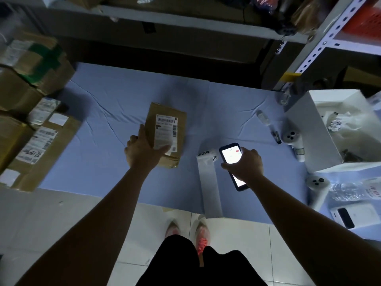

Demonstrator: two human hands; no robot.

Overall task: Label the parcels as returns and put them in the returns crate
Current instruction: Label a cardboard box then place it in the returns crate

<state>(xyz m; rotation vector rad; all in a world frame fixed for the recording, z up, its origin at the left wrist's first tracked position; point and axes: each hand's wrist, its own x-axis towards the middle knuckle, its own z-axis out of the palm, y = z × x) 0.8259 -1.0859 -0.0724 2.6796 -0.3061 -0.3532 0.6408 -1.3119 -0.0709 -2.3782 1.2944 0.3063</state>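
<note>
On the blue cloth (115, 96) below shelving (185, 19), left hand (142, 150) grips parcel (165, 124), right hand (245, 165) grips phone (231, 154).

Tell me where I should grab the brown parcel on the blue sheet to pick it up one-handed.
Probably take the brown parcel by its near left long edge, coming from the left, thumb on top and fingers under. It lies flat, label up, and the left hand sits there with its thumb across the label. The right hand holds the phone.

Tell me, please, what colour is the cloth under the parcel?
Light blue, plain and creased; the cloth shows best in the head view.
</note>
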